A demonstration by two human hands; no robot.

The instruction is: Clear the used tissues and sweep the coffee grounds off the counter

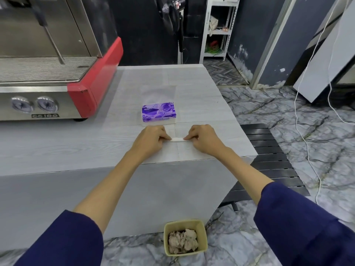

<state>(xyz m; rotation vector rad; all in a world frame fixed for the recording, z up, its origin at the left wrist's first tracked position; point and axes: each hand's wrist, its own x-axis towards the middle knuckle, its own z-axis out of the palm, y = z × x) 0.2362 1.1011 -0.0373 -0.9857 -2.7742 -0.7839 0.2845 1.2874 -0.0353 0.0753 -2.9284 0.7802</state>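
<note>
Rolled white tissue [177,139] lies on counter [76,143], long axis running hand to hand; left hand [151,138] and right hand [203,139] each pinch one end.

both arms reach forward in dark blue sleeves, forearms bare. the left hand [150,138] and right hand [203,139] face each other, fingers curled, each pinching one end of a white tissue [177,139].

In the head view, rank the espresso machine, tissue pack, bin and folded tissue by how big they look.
1. Espresso machine, by far the largest, though cut off by the frame.
2. Bin, which sits nearer the camera than the pack, so this rank is unsure.
3. Tissue pack.
4. Folded tissue, mostly hidden by both hands.
</note>
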